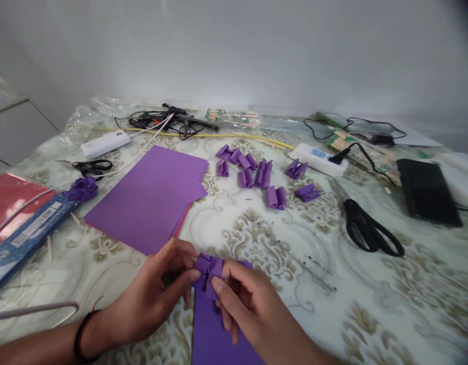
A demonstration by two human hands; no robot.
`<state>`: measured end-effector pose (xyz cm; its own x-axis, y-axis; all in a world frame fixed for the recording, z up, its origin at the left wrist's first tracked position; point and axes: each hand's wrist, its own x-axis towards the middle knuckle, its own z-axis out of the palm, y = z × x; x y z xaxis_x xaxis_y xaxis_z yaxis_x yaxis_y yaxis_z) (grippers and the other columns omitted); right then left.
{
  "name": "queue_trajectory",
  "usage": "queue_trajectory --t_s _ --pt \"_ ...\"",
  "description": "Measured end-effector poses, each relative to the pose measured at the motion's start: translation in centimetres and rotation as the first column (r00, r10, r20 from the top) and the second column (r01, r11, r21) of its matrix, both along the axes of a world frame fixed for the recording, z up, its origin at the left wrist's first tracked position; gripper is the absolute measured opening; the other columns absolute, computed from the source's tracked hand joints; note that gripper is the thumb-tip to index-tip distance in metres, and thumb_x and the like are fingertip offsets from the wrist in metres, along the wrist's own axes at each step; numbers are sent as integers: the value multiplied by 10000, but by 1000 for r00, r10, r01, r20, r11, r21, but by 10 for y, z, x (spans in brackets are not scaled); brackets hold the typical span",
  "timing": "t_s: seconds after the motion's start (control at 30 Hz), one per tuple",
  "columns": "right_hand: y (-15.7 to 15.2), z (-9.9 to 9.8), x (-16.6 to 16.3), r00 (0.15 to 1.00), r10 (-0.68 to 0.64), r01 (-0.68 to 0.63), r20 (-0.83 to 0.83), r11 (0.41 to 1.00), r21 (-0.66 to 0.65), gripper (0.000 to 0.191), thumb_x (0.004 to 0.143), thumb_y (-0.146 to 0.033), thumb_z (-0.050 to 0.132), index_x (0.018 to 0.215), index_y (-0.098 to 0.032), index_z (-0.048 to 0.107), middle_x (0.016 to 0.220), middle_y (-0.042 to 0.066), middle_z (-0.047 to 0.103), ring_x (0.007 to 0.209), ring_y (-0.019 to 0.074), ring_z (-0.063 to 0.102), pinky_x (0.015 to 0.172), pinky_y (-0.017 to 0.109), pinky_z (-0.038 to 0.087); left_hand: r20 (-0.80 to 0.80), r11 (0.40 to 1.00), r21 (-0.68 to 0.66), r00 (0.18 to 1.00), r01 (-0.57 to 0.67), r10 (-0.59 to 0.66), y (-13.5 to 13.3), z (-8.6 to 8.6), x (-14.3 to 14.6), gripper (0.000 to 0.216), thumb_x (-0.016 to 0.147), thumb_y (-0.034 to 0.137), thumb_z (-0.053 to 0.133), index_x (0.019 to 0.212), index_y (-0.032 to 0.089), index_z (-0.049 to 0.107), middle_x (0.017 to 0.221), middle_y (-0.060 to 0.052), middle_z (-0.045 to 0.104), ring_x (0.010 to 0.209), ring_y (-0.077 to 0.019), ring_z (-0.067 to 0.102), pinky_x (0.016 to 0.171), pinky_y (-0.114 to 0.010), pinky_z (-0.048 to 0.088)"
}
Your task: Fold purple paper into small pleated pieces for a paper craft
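Observation:
Between my two hands is a small folded piece of purple paper (208, 271), with creased flaps and a dark gap down its middle. My left hand (157, 289) pinches its left side between thumb and fingers. On the other side, the thumb and fingers of my right hand (249, 299) are closed on its right edge. Below them a purple paper strip (211, 334) lies on the table, partly covered by my right hand. Several folded purple paper pieces (263, 173) sit farther back. A stack of purple sheets (146, 195) lies to the left.
Black-handled scissors (366, 228) lie at right, near a black phone-like slab (427, 192). A white power strip (319, 158) holds a plug. Smaller scissors (93, 166), a crumpled purple paper piece (80, 189) and a blue package (32, 235) are at left. Tangled cables (173, 120) lie behind.

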<state>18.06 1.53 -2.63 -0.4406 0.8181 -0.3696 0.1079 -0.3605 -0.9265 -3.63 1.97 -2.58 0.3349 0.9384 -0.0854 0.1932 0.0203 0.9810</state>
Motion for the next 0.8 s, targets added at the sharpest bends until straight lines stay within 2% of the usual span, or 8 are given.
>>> queue_trajectory --t_s 0.07,0.17,0.3,0.4,0.5,0.63,0.8 --pt "1 1 0 1000 -12 12 4 1000 -14 414 995 -585 639 825 -234 499 590 -79 490 481 99 495 423 177 446 -49 1000 25 999 8 -7 1 3 1 131 1065 350 613 1096 226 587 798 28 602 655 -129 606 601 -221 538" --pt "3 3 0 999 -14 13 -33 1000 -13 369 991 -528 661 828 -234 508 587 -83 502 481 97 501 424 174 454 -184 993 114 983 16 5 3 8 4 186 1044 347 628 914 220 592 684 46 543 596 -124 508 549 -216 454" --pt "4 6 2 998 8 -9 -61 1000 -9 323 1007 -453 637 811 -238 495 572 -85 520 442 87 479 443 189 436 -319 974 222 947 40 34 4 12 7 336 1003 293 640 719 219 478 602 66 445 535 -107 409 504 -216 358" --pt "6 6 5 1000 1 0 -27 999 42 325 1008 -390 614 764 -242 459 583 -90 459 446 81 442 441 199 364 -338 972 232 940 28 53 3 12 6 332 990 268 609 701 223 450 586 69 414 515 -103 377 481 -218 320" --pt "10 5 10 997 -69 64 30 986 156 330 993 -353 610 730 -243 442 584 -84 430 469 87 421 449 220 306 -317 977 209 941 -50 116 3 11 4 285 986 276 585 723 225 487 588 70 401 510 -108 363 469 -223 296" --pt "13 3 14 986 -161 148 37 962 228 305 966 -324 612 723 -247 444 580 -88 396 483 92 363 461 238 286 -289 977 169 941 -130 175 4 8 3 285 971 307 606 719 223 504 573 78 377 505 -109 326 463 -225 265" --pt "10 0 12 976 -212 190 51 942 276 312 936 -309 619 699 -254 423 578 -92 351 502 98 310 460 243 267 -284 978 148 941 -146 183 6 7 3 260 934 296 623 711 235 504 556 68 381 490 -120 333 464 -244 261"
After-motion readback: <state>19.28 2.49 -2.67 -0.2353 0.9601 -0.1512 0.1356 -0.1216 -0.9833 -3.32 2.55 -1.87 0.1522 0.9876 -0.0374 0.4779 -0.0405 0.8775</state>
